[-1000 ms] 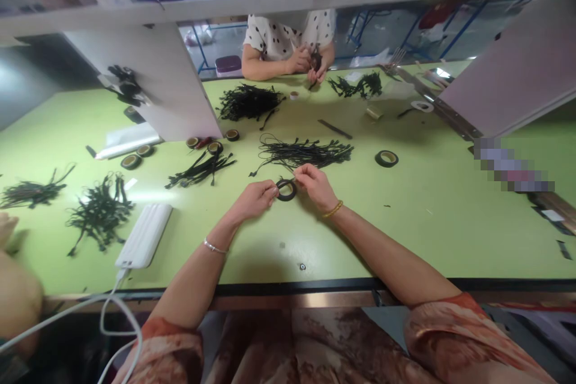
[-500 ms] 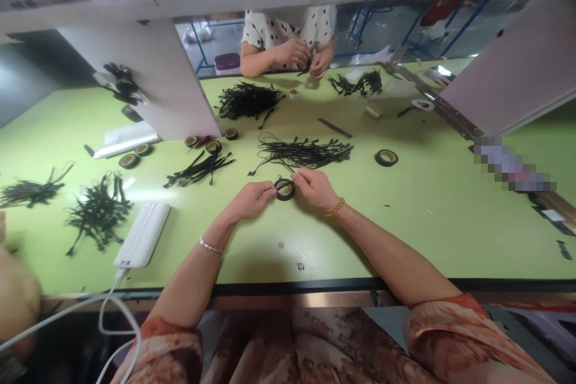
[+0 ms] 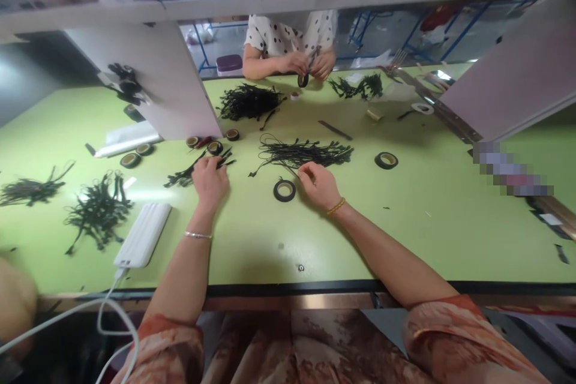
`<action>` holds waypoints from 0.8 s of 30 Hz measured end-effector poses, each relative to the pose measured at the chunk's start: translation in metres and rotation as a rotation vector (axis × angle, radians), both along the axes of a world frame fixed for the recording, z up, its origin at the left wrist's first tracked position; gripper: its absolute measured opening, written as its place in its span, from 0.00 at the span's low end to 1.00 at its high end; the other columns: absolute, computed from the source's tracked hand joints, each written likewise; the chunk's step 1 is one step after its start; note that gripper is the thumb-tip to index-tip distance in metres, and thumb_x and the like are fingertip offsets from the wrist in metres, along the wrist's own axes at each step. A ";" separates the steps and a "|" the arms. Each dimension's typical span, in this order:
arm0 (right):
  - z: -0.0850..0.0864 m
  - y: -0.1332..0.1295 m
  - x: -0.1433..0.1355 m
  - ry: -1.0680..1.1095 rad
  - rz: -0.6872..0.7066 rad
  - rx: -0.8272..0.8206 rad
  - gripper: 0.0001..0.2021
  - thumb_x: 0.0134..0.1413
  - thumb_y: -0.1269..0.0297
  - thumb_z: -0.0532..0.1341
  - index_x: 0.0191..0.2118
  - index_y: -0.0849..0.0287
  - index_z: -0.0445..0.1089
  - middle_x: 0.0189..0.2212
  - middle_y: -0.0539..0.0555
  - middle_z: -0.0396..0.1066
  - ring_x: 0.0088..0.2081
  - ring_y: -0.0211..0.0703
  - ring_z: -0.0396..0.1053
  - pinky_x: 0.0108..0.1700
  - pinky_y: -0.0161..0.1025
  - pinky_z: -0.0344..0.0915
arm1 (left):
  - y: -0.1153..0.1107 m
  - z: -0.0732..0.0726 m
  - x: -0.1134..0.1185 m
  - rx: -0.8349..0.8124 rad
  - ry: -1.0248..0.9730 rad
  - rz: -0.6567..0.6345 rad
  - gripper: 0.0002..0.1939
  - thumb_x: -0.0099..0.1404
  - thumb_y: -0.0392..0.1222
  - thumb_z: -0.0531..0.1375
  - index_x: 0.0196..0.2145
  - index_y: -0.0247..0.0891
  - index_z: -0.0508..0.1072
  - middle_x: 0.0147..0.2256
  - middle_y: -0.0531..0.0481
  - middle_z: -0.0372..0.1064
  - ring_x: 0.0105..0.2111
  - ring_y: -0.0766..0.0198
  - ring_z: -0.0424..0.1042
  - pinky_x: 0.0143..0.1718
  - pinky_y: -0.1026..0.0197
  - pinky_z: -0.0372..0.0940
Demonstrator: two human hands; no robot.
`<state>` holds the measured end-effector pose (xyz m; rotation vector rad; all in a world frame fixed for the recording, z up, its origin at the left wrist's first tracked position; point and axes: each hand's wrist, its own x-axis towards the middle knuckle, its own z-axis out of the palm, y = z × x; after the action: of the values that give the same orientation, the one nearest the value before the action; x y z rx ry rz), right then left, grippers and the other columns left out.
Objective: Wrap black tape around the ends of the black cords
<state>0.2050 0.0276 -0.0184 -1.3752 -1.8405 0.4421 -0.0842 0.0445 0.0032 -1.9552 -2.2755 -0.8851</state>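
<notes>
My left hand (image 3: 210,181) reaches over a small bundle of black cables (image 3: 182,176) left of centre, its fingertips touching them; what its fingers hold, if anything, is hidden. My right hand (image 3: 318,185) is closed in a pinch at the near edge of a pile of thin black cables (image 3: 310,153), with a cable end at the fingertips. Between the hands a roll of black tape (image 3: 285,190) lies flat on the green table (image 3: 252,240), touched by neither hand.
Across the table a person's hands (image 3: 310,64) work beside a cable heap (image 3: 249,101). A tape roll (image 3: 386,160) lies to the right. On the left are a white power bank (image 3: 143,235) with its cord and more cables (image 3: 99,210). A white partition (image 3: 180,84) stands back left.
My left hand has left the tape roll and moved left to the small cable bundle. The roll now lies flat. My right hand has barely moved.
</notes>
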 end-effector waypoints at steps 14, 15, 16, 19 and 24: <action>0.000 0.014 0.007 0.344 0.008 -0.124 0.12 0.60 0.55 0.56 0.32 0.57 0.65 0.25 0.51 0.69 0.28 0.41 0.63 0.34 0.39 0.60 | -0.014 -0.004 0.038 -0.014 -0.072 -0.347 0.15 0.67 0.44 0.53 0.44 0.34 0.75 0.48 0.37 0.71 0.51 0.51 0.66 0.56 0.49 0.59; 0.003 0.012 0.006 0.469 0.053 -0.162 0.14 0.59 0.51 0.57 0.32 0.57 0.65 0.23 0.49 0.68 0.27 0.40 0.62 0.33 0.38 0.60 | -0.019 0.001 0.044 0.001 -0.115 -0.386 0.15 0.67 0.44 0.53 0.44 0.35 0.75 0.48 0.38 0.71 0.51 0.52 0.66 0.56 0.50 0.60; 0.007 0.010 0.005 0.566 0.104 -0.216 0.16 0.57 0.48 0.59 0.32 0.57 0.65 0.22 0.48 0.67 0.26 0.39 0.62 0.33 0.38 0.60 | -0.023 0.005 0.050 0.017 -0.165 -0.427 0.14 0.67 0.44 0.53 0.44 0.36 0.74 0.47 0.39 0.71 0.51 0.53 0.67 0.56 0.51 0.60; 0.014 0.000 -0.006 0.716 0.252 -0.401 0.21 0.51 0.43 0.63 0.32 0.58 0.66 0.19 0.46 0.65 0.23 0.36 0.60 0.31 0.37 0.59 | -0.035 0.015 0.066 0.010 -0.379 -0.518 0.15 0.67 0.46 0.56 0.47 0.37 0.74 0.48 0.41 0.72 0.50 0.56 0.68 0.55 0.52 0.62; 0.016 -0.022 -0.030 0.681 0.412 -0.492 0.24 0.50 0.40 0.63 0.30 0.60 0.67 0.18 0.47 0.67 0.22 0.34 0.61 0.30 0.36 0.60 | -0.041 0.013 0.080 -0.277 -0.991 -0.559 0.21 0.59 0.52 0.64 0.44 0.35 0.77 0.35 0.46 0.75 0.34 0.63 0.71 0.38 0.60 0.65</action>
<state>0.1752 0.0054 -0.0021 -0.9384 -1.4631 1.4571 -0.0043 0.0032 0.0160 -2.7814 -2.3033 -2.0801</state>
